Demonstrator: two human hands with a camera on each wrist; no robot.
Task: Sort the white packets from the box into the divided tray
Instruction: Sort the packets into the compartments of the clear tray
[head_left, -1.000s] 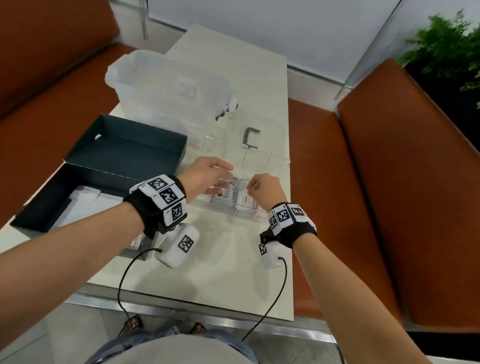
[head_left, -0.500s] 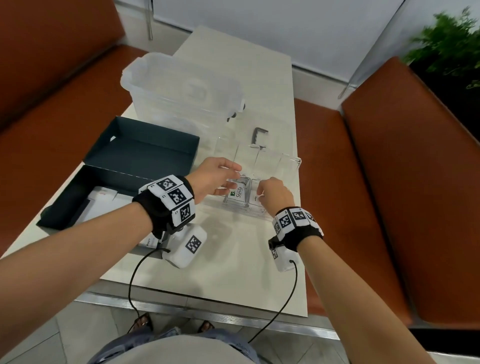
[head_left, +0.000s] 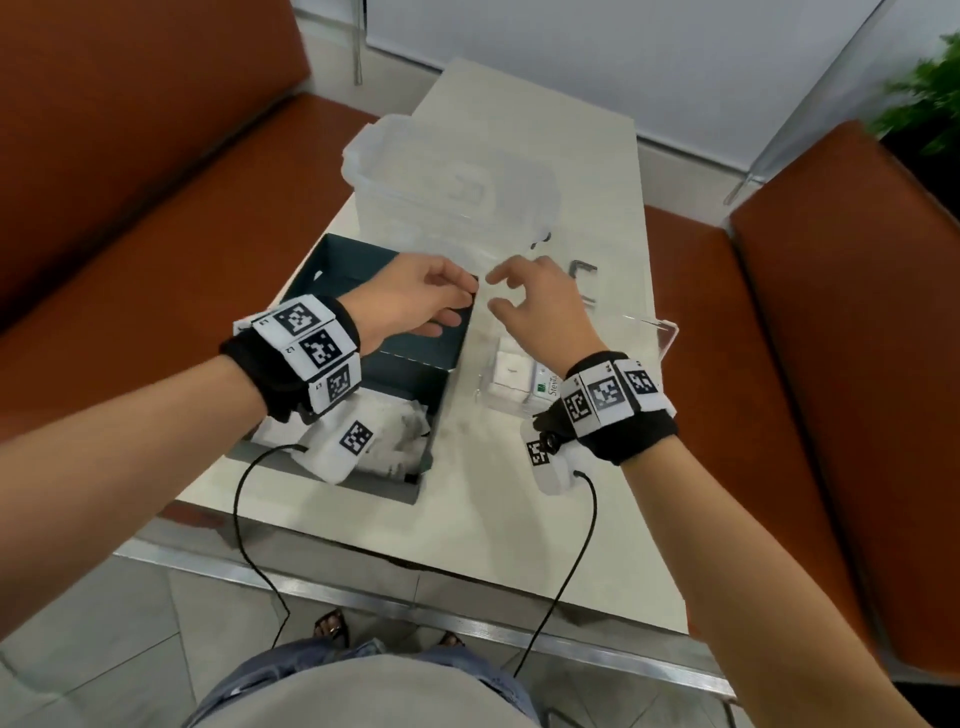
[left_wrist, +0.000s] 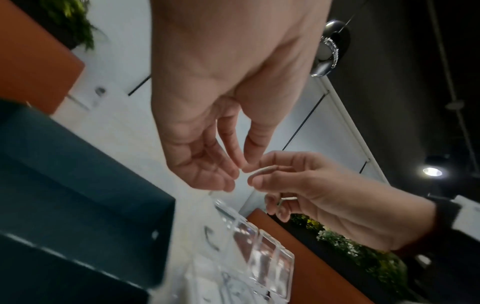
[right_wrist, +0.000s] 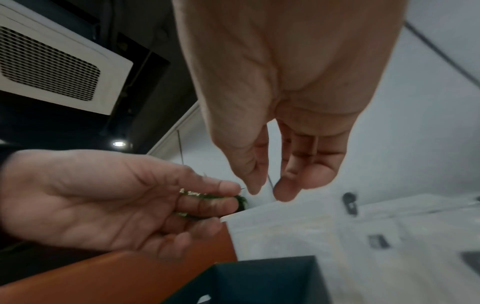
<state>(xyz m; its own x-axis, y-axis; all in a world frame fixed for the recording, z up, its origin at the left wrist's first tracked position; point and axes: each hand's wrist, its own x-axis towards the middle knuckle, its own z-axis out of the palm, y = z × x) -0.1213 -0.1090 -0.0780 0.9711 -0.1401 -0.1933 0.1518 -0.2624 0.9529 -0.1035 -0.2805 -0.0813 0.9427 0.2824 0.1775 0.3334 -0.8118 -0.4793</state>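
Note:
The clear divided tray (head_left: 655, 326) lies on the table right of the dark teal box (head_left: 405, 364). White packets (head_left: 511, 372) stand in its near compartments, one with green print (head_left: 546, 388). More white packets (head_left: 402, 439) lie in the box's near half. Both hands hover above the gap between box and tray, fingertips almost meeting. My left hand (head_left: 460, 306) has loosely bent fingers and holds nothing; its fingertips (left_wrist: 235, 164) show bare from below. My right hand (head_left: 496, 301) is also relaxed and bare, fingertips (right_wrist: 255, 190) apart. The tray (left_wrist: 262, 253) lies beneath them.
A large clear plastic tub (head_left: 452, 192) stands behind the box. A small dark metal bracket (head_left: 584, 278) lies on the table beyond the tray. Orange benches (head_left: 831, 364) flank the narrow table. Cables hang from both wrists over the near edge.
Both hands have come up out of the tray's near compartments and moved toward the box, leaving the packets standing in the tray. The head view has shifted closer.

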